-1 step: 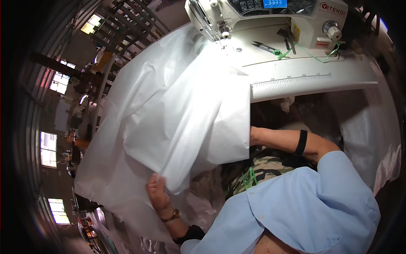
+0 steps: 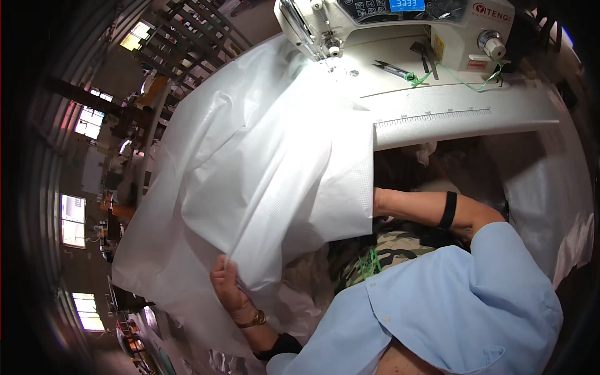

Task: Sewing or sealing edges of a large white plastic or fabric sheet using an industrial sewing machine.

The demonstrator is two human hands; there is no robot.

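Note:
A large translucent white sheet runs from under the head of a sewing machine down toward my lap, falling in folds. At its lower left, my left hand pinches a folded edge between thumb and fingers. My right forearm passes beneath the sheet's right edge. That hand is covered by the material, so its fingers do not show. The machine's needle area is brightly lit, and the sheet's upper end lies there.
On the machine bed, right of the needle, lie thread snips with a green string and a small dark tool. A printed ruler scale follows the bed's front edge. More clear plastic material hangs at the right.
My left hand has shifted slightly left, drawing the pinched fold tighter. The sheet's right edge and my right forearm have moved a little to the right.

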